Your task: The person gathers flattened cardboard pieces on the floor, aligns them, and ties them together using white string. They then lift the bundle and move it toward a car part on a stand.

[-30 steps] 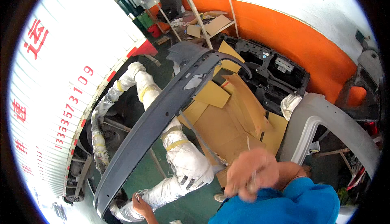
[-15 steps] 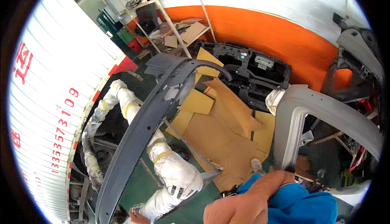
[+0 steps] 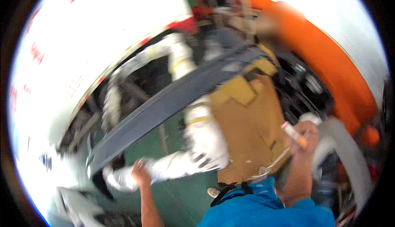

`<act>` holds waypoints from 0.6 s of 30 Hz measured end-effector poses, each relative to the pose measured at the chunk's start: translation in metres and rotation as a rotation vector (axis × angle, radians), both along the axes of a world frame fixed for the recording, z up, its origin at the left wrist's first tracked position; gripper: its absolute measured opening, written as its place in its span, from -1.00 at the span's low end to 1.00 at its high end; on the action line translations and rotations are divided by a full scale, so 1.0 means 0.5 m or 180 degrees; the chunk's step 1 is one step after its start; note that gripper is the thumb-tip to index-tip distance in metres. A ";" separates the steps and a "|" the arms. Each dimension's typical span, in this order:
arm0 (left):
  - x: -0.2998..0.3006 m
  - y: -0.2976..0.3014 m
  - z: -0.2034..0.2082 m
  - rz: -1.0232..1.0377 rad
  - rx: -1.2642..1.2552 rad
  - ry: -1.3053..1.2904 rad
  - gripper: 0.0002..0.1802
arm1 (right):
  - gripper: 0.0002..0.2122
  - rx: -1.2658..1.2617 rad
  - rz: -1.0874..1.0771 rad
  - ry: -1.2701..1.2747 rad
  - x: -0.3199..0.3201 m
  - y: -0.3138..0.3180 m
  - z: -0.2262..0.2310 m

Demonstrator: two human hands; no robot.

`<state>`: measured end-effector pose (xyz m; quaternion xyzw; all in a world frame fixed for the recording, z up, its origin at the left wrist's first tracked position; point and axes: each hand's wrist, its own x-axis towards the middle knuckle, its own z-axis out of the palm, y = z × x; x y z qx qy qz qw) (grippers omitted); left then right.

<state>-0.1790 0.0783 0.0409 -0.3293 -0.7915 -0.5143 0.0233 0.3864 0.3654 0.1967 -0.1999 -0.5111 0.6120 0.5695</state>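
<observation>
My left hand is closed around the front tube of a stand wrapped in white plastic with yellow tape bands. Across this stand lies a long dark grey bumper-like car panel, running from lower left to upper right. My right hand is raised on the right, away from the panel. It grips a small white and orange stick-shaped thing with a pinkish end; blur hides its kind. A thin white cord hangs between that hand and my blue shirt.
Flattened cardboard covers part of the green floor. A light grey curved panel stands at the right. Black car dashboard parts lean by the orange and white wall. A white corrugated wall rises at the left.
My view has swung, shifting the scene and blurring it. My right hand has risen from low in front of me to the right, showing the stick-shaped thing. My left hand stays at the wrapped tube.
</observation>
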 end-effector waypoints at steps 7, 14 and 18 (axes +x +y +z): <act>0.123 0.039 0.125 0.0454 -0.0769 0.0938 -0.75 | -0.66 -0.0276 -0.1877 -0.2476 0.039 0.104 -0.236; 0.101 0.025 0.097 0.0697 -0.1407 0.0672 -0.64 | -0.63 -0.0209 -0.1450 -0.2001 -0.107 0.034 -0.048; 0.105 0.045 0.096 0.0518 -0.1040 0.0748 -0.72 | -0.60 0.0026 -0.1239 -0.2213 -0.165 -0.020 0.042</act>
